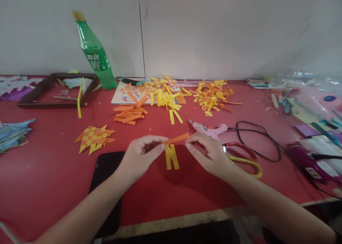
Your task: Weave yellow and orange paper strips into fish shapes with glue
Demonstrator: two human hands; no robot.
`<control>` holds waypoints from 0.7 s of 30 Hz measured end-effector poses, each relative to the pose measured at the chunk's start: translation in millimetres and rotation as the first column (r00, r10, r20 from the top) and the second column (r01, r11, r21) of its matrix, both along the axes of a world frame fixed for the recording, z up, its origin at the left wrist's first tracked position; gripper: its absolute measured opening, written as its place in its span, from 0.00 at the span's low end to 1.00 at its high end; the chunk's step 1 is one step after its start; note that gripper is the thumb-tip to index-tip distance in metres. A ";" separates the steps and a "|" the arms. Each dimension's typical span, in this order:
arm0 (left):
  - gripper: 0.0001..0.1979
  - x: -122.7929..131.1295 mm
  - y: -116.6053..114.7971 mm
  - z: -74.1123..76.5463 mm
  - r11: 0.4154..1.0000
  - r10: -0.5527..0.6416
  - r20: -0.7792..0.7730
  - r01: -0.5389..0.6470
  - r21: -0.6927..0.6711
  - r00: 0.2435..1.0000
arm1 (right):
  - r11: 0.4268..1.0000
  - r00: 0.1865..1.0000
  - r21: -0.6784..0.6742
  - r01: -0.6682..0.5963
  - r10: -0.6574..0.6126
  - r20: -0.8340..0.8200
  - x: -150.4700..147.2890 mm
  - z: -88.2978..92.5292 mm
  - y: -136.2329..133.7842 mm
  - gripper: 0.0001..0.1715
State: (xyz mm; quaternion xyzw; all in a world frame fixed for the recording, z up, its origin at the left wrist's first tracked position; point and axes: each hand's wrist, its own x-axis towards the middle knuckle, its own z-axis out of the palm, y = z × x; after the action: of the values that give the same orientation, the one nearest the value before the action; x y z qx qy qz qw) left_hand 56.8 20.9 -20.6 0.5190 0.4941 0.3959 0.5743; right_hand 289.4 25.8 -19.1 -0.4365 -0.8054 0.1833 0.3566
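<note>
Between my hands stretches an orange paper strip (176,138). My left hand (144,154) pinches its left end between thumb and finger. At its right end, my right hand (205,152) has thumb and forefinger pressed together on or right beside the tip. Below the orange strip are yellow paper strips (171,157), side by side; whether they are joined to it I cannot tell. Left of my hands lies a woven orange and yellow paper fish (95,138). Piles of orange strips (129,113) and yellow strips (168,97) lie beyond.
A pink glue gun (211,130) and scissors (244,158) lie near my right hand, with a black cord (267,130). A phone (107,172) lies under my left forearm. Behind stand a green bottle (96,55), a brown frame (55,104) and paper scraps (212,96).
</note>
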 end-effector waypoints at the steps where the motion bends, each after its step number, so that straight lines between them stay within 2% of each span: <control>1: 0.10 0.1 -0.6 -0.6 1.000 -0.002 0.006 0.002 -0.004 1.000 | 1.000 1.000 0.024 -0.008 0.008 0.005 0.7 -0.7 -0.1 0.06; 5: 0.16 1.5 -1.6 -1.5 0.998 0.053 0.044 -0.052 -0.027 0.998 | 0.997 0.999 0.072 -0.028 0.025 0.037 7.2 -4.0 0.6 0.04; 7: 0.16 2.4 -0.7 -1.3 0.991 0.101 0.106 -0.090 -0.101 0.989 | 0.996 0.997 0.089 -0.024 0.018 0.070 13.3 -3.4 3.3 0.04; 9: 0.14 2.9 0.9 -2.0 0.990 0.108 0.120 -0.096 -0.100 0.987 | 0.993 0.994 0.115 0.031 -0.043 0.104 22.5 -1.5 8.8 0.04; 14: 0.12 1.8 5.6 -8.7 0.992 0.114 0.152 -0.103 -0.079 0.982 | 0.951 0.935 0.159 0.265 -0.294 0.198 58.9 -4.6 33.5 0.10; 16: 0.12 1.3 7.1 -12.4 0.991 0.123 0.164 -0.113 -0.068 0.979 | 0.933 0.914 0.187 0.307 -0.343 0.215 73.2 -11.7 43.9 0.15; 20: 0.16 2.5 9.8 -21.5 0.991 0.130 0.188 -0.121 -0.058 0.973 | 0.924 0.888 0.150 0.352 -0.381 0.259 88.7 -28.3 56.7 0.21; 21: 0.17 3.2 10.6 -24.2 0.985 0.163 0.231 -0.147 -0.088 0.959 | 0.924 0.888 0.137 0.356 -0.380 0.258 89.9 -31.6 58.1 0.22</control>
State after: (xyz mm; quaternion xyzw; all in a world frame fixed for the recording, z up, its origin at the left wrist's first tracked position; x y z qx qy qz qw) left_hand 60.1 31.5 -44.8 0.4070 0.4748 0.4811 0.6144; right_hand 379.4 83.9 -50.7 -0.5868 -0.7574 0.0140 0.2860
